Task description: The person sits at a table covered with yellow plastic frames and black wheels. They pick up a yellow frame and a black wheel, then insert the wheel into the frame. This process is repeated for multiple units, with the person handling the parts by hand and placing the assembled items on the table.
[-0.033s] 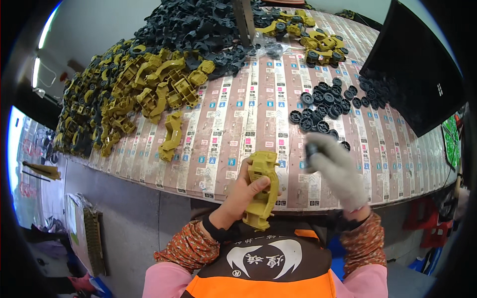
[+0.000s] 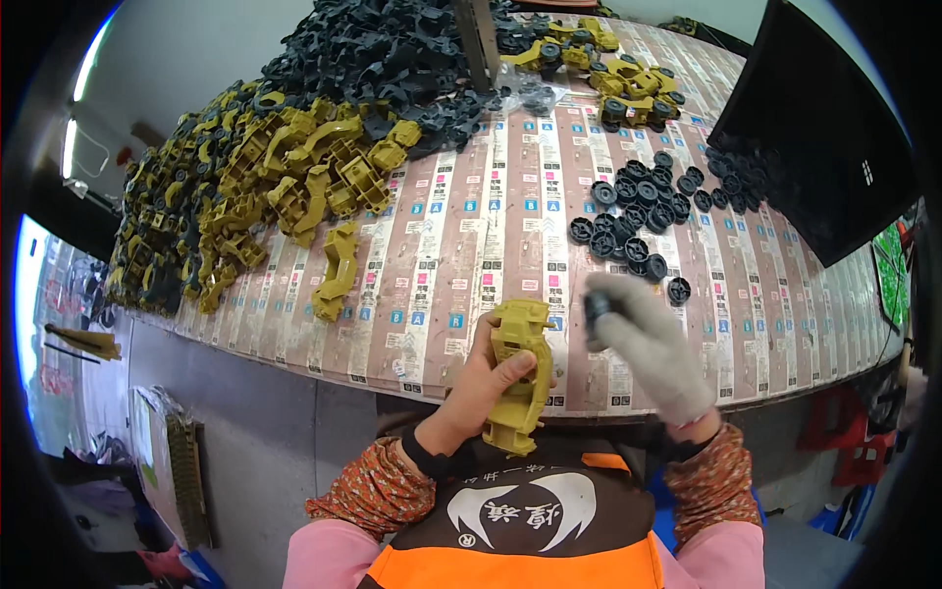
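Note:
My bare left hand is closed around a yellow plastic toy car chassis, held upright over the table's near edge with the thumb across its middle. To the right of it, my right hand, in a pale glove, pinches a black toy wheel. A small space separates that wheel from the chassis. Beyond the glove lies a loose group of black wheels, several with their spoked sides up. A single yellow chassis rests on the table to the left.
Yellow chassis parts are heaped at the left, with a pile of dark plastic parts behind them. A metal post rises at the back. Wheeled yellow chassis stand at the far right, near a black screen-like panel.
My right hand has moved slightly left with the wheel, nearer the chassis, uncovering some wheels behind it. My left hand and the chassis stay nearly still.

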`<state>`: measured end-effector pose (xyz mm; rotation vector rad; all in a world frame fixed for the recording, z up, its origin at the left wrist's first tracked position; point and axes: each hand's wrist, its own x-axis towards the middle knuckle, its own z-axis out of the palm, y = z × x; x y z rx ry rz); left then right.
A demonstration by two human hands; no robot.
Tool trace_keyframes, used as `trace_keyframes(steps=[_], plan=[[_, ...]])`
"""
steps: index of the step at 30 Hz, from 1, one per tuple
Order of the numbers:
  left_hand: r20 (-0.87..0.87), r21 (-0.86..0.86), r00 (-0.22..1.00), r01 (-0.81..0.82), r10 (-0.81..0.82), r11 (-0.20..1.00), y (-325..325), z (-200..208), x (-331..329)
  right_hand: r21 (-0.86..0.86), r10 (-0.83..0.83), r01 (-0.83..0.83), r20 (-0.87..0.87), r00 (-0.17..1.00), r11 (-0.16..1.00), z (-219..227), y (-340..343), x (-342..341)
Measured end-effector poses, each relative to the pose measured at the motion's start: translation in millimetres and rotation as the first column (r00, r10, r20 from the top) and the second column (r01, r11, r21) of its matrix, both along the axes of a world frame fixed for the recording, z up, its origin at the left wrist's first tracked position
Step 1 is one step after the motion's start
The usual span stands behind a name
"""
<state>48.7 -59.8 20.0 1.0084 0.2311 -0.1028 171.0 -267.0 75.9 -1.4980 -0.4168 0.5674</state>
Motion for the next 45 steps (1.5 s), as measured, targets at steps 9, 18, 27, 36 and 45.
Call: trace_keyframes(steps=[9,18,27,36,45], plan=[[0.109,0.177,0.994,0.002,-0.021,0.984,-14.6,-0.4,-2.0,0.065,-0.016,0.023,-0.114,0.993,0.998,-16.4,13.7,-31.2],[0.115,0.206,0.993,0.009,-0.033,0.978,-20.0,-5.1,-1.0,0.171,-0.097,0.161,-0.332,0.938,0.972,-27.1,7.5,-35.7],[0.080,0.168,0.996,0.036,-0.050,0.985,-20.4,-4.1,-1.6,0.200,-0.072,0.172,-0.425,0.902,0.965,-21.4,1.4,-35.5],[0.155,0.500,0.980,0.033,-0.127,0.866,-22.1,-1.8,0.7,0.029,-0.191,0.205,-0.247,0.950,0.978,-25.2,5.0,-48.5],[0.008,0.735,0.937,0.232,-0.350,0.637,-15.2,-0.9,-0.1,-0.208,-0.080,0.188,0.439,0.895,0.960,-36.9,-8.9,-65.5]])
